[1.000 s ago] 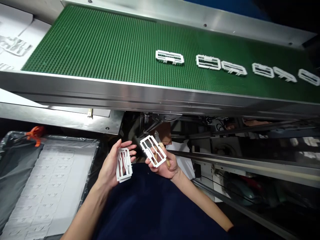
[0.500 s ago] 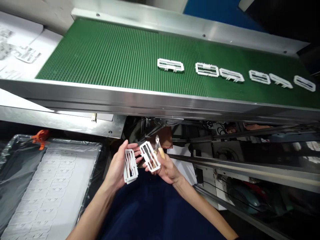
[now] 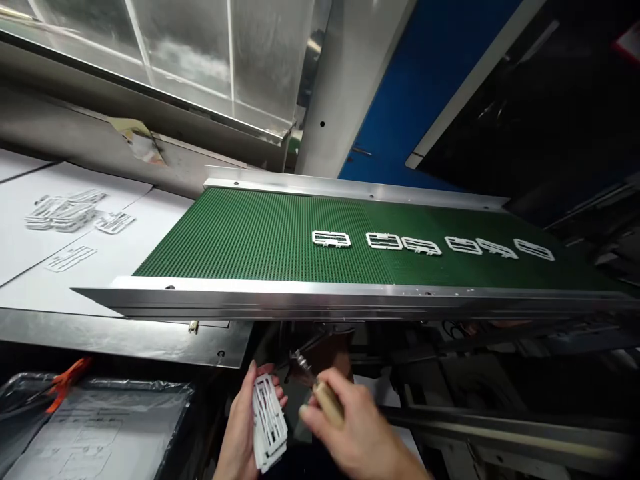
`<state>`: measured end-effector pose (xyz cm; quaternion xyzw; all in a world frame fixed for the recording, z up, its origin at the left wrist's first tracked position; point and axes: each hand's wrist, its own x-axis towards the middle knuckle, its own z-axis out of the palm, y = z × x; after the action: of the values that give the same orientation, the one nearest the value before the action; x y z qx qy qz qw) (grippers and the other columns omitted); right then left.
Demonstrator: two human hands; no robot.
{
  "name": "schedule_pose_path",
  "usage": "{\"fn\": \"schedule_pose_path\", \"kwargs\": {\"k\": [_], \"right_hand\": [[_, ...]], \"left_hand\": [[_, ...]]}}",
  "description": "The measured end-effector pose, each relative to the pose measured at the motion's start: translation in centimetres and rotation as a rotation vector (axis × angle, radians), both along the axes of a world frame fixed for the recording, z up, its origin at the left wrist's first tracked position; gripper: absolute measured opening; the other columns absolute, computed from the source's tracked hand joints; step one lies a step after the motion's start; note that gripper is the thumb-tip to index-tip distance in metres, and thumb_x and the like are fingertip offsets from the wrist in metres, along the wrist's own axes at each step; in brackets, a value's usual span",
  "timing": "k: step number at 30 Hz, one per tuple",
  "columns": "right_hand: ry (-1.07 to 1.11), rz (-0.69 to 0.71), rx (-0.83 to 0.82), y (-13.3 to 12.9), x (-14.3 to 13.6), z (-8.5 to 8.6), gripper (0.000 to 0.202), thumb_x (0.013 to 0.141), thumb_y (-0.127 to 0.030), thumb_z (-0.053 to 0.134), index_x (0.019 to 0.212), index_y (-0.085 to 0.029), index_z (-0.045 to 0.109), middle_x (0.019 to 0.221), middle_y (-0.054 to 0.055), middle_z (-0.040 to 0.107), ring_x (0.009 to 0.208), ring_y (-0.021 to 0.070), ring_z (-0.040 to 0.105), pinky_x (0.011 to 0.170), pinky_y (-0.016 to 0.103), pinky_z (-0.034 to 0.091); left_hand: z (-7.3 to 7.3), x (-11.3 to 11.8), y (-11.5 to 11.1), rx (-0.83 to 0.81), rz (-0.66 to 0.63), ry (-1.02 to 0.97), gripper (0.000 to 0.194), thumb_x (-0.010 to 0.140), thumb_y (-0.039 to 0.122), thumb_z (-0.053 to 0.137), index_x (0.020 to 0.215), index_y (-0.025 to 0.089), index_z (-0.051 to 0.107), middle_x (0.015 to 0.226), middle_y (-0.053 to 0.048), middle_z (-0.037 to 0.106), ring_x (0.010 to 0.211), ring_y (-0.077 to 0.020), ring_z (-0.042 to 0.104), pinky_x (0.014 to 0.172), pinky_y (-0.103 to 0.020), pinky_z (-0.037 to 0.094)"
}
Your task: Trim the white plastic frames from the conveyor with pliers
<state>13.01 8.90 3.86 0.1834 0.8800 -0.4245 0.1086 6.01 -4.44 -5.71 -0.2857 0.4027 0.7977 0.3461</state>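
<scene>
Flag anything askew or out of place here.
A crinkled yellowish scrap hangs on the grey ledge, looking stray or torn. On the green belt, the white frames lie unevenly spaced, some slanted.

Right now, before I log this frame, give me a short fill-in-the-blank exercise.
The ____ hand holds a stack of white frames.
The tool is held by its ____.
The belt is coloured ____.
Counted singly, ____ loose frames lie on it.

Missing words: left; handle; green; six.
</scene>
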Motion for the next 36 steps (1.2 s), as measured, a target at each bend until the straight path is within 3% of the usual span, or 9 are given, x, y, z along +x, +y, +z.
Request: {"fn": "schedule_pose_path", "kwargs": {"k": [3, 6, 10, 14, 18, 22, 27, 32, 36], "right_hand": [[0.227, 0.008, 0.212, 3.8, -3.3, 6.0, 0.019, 0.082, -0.041, 0.053, 0.085, -0.023, 0.049, 0.068, -0.002, 0.056, 0.06, 0.0135, 0.052, 0.054, 0.023, 0.037], [0.4, -0.03, 0.565, 8.5, -9.5, 9.9, 0.014, 0.08, -0.035, 0.053, 0.085, -0.022, 0.049, 0.073, -0.001, 0.057, 0.061, 0.0138, 0.051, 0.054, 0.024, 0.033], [0.151, 0.203, 0.733, 13.7, -17.5, 10.5, 0.03, 0.072, -0.036, 0.062, 0.093, -0.02, 0.049, 0.085, 0.004, 0.058, 0.064, 0.0155, 0.049, 0.052, 0.024, 0.03], [0.061, 0.335, 0.705, 15.0, -20.3, 8.8, 0.032, 0.069, -0.037, 0.067, 0.092, -0.02, 0.052, 0.082, 0.003, 0.058, 0.064, 0.0158, 0.05, 0.053, 0.024, 0.031], [0.112, 0.355, 0.734, 14.3, -19.5, 8.7, 0.031, 0.074, -0.036, 0.063, 0.097, -0.021, 0.049, 0.083, 0.003, 0.057, 0.066, 0.0162, 0.05, 0.056, 0.025, 0.031], [0.23, 0.399, 0.593, 11.5, -16.8, 11.0, 0.037, 0.073, -0.044, 0.064, 0.098, -0.021, 0.049, 0.088, 0.002, 0.057, 0.069, 0.0154, 0.051, 0.059, 0.026, 0.036], [0.108, 0.729, 0.296, 5.4, -10.6, 12.7, 0.034, 0.073, -0.036, 0.067, 0.101, -0.023, 0.052, 0.086, -0.001, 0.058, 0.069, 0.0129, 0.053, 0.058, 0.023, 0.038], [0.058, 1.024, 0.185, 2.6, -7.3, 9.0, 0.032, 0.071, -0.023, 0.069, 0.098, -0.019, 0.051, 0.088, 0.001, 0.059, 0.076, 0.0143, 0.053, 0.068, 0.026, 0.041], [0.207, 0.774, 0.16, 2.7, -5.7, 3.6, 0.029, 0.078, -0.023, 0.063, 0.104, -0.018, 0.049, 0.105, 0.007, 0.057, 0.092, 0.0179, 0.054, 0.08, 0.031, 0.043]], "left_hand": [[-0.3, -0.6, -0.8, 0.095, 0.011, -0.146, 0.021, 0.078, 0.03, 0.067, 0.093, 0.015, 0.061, 0.077, -0.005, 0.064, 0.064, -0.0156, 0.064, 0.064, -0.029, 0.056], [-1.1, -0.6, -1.2, 0.174, -0.062, -0.124, 0.011, 0.075, 0.019, 0.068, 0.082, 0.016, 0.06, 0.063, 0.001, 0.057, 0.047, -0.0106, 0.055, 0.047, -0.022, 0.052], [-2.2, -0.3, -1.5, 0.145, -0.081, 0.001, 0.014, 0.073, 0.026, 0.07, 0.076, 0.016, 0.061, 0.055, 0.001, 0.054, 0.042, -0.0109, 0.05, 0.041, -0.022, 0.048], [-2.1, -0.7, -2.9, 0.144, -0.074, 0.095, 0.023, 0.068, 0.033, 0.075, 0.076, 0.016, 0.062, 0.057, 0.0, 0.056, 0.045, -0.012, 0.052, 0.043, -0.023, 0.049], [-0.7, -1.4, -4.7, 0.195, -0.101, 0.093, 0.029, 0.074, 0.028, 0.071, 0.1, 0.021, 0.06, 0.073, 0.001, 0.058, 0.049, -0.0095, 0.051, 0.045, -0.021, 0.048], [1.9, -2.0, -5.4, 0.251, -0.166, 0.121, 0.019, 0.083, 0.028, 0.061, 0.099, 0.019, 0.061, 0.079, -0.002, 0.057, 0.056, -0.0086, 0.051, 0.05, -0.019, 0.048], [5.8, -3.0, -5.5, 0.289, -0.325, 0.325, 0.029, 0.087, 0.039, 0.052, 0.107, 0.02, 0.059, 0.082, -0.005, 0.061, 0.052, -0.0098, 0.05, 0.046, -0.02, 0.043], [6.9, -2.7, -5.8, 0.21, -0.61, 0.411, 0.023, 0.078, 0.034, 0.065, 0.089, 0.013, 0.063, 0.069, -0.004, 0.061, 0.055, -0.011, 0.053, 0.052, -0.018, 0.044], [4.6, -1.0, -5.7, 0.052, -0.483, 0.33, 0.018, 0.078, 0.032, 0.065, 0.076, 0.015, 0.059, 0.06, 0.001, 0.056, 0.048, -0.0083, 0.05, 0.045, -0.015, 0.04]]}}
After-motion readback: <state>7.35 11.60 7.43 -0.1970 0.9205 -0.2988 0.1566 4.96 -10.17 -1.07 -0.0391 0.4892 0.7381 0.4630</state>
